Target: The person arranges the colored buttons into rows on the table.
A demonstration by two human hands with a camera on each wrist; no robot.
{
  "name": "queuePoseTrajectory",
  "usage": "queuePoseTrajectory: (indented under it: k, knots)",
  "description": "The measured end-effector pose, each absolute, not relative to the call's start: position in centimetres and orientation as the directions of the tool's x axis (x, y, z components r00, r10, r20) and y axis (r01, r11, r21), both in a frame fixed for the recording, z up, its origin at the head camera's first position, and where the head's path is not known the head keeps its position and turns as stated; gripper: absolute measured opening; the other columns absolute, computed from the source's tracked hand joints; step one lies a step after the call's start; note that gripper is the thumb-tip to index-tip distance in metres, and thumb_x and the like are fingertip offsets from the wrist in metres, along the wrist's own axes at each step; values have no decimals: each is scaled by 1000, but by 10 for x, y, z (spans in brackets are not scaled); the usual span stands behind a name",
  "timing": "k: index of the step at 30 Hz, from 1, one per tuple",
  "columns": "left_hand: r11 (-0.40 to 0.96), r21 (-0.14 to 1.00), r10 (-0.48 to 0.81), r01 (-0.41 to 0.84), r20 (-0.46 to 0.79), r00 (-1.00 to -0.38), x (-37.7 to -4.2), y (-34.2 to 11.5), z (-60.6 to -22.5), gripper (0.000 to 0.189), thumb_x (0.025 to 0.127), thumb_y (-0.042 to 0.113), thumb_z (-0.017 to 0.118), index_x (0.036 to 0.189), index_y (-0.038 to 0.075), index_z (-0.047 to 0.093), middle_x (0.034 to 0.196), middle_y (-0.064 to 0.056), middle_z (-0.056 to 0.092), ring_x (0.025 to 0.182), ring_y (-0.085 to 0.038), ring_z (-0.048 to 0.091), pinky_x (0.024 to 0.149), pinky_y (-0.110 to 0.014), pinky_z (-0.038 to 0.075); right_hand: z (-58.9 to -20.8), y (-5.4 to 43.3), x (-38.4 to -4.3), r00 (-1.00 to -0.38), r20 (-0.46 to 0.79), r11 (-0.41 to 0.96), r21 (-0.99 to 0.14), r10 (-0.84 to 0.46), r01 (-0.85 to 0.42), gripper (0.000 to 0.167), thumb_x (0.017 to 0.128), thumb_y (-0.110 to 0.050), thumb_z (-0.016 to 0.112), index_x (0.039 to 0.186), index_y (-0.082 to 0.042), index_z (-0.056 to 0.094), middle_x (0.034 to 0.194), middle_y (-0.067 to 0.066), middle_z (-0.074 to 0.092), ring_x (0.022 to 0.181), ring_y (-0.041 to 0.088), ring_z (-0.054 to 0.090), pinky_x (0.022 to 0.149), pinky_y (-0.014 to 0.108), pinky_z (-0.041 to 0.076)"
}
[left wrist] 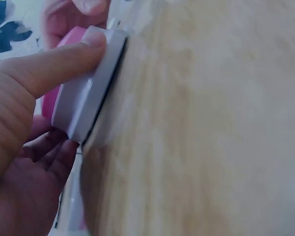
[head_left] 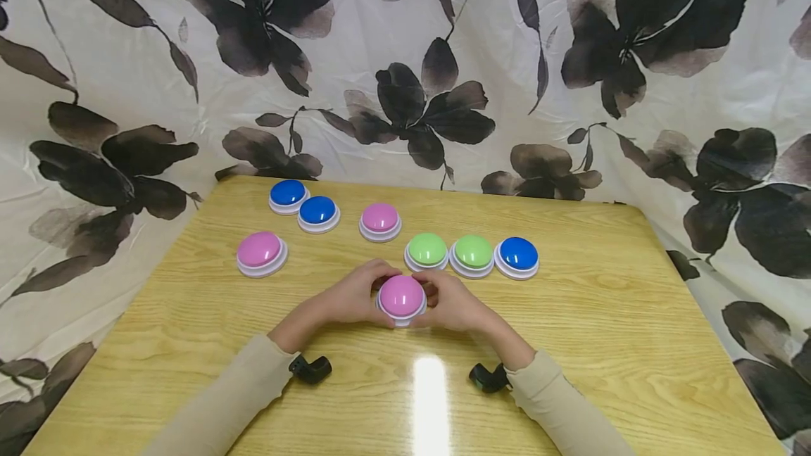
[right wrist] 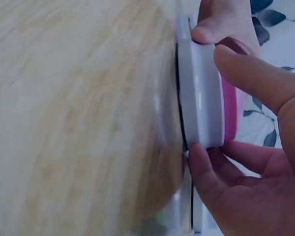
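Observation:
Between both hands is a pink dome push button (head_left: 402,296) on a round white base. My left hand (head_left: 362,294) grips its left side, thumb at the near edge and fingers curled at the far side. On the opposite side my right hand (head_left: 452,300) holds it the same way. In the left wrist view the white base (left wrist: 83,93) is pinched between thumb and fingers. The right wrist view shows the right thumb and fingertips on the base (right wrist: 199,93), close to the tabletop; whether it touches the wood I cannot tell.
Just behind the hands stand a green button (head_left: 427,250), another green button (head_left: 473,252) and a blue button (head_left: 518,254) in a row. Farther back are a pink button (head_left: 380,218) and two blue buttons (head_left: 318,210). Another pink button (head_left: 260,250) sits left on the wooden table (head_left: 602,343).

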State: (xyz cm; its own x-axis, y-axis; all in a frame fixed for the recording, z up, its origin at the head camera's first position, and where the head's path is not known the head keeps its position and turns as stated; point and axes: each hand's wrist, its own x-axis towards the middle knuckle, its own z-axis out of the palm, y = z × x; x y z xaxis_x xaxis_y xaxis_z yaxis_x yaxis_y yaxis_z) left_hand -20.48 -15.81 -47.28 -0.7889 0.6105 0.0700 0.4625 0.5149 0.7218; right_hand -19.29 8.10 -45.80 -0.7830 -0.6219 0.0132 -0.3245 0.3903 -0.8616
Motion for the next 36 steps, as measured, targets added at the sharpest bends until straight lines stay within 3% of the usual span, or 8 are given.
queuePoseTrajectory:
  k: [6,16,22,30,36]
  knots:
    - [484,758,598,437,78,-797,-204,-160,-476,77,61,33,94,125,6,59,113,2,54,107,-12,54,95,-30,46,-465,79,-197,-789,87,398,-827,-608,-398,67,69,-11,89,127,1,58,105,5,66,90,17,62,79,33,53]
    - [468,782,609,411,52,-792,-198,-161,-480,76,63,31,93,127,7,59,116,1,55,109,-12,55,96,-29,46,-469,78,-192,-787,64,402,-832,-614,-382,65,68,-12,90,125,-2,61,105,4,65,90,17,62,80,35,53]
    - [490,776,603,397,27,-797,-197,-156,-470,74,63,33,93,125,9,61,114,4,55,107,-10,55,93,-27,47,-457,85,-193,-768,26,414,-830,-640,-373,67,70,-17,89,128,-3,59,109,3,62,92,17,60,80,33,53]
    - [486,760,602,430,65,-796,-190,-149,-450,70,67,33,91,126,12,59,118,7,54,108,-8,52,94,-27,46,-431,96,-190,-762,49,484,-746,-645,-457,74,65,-24,92,129,-6,59,108,-1,58,93,15,56,80,35,53]
    - [451,758,612,471,122,-782,-184,-145,-435,68,69,33,89,127,15,59,118,9,53,108,-9,52,94,-32,47,-418,100,-186,-768,72,475,-747,-637,-465,78,64,-25,93,131,-8,58,111,-1,54,96,15,54,81,35,54]
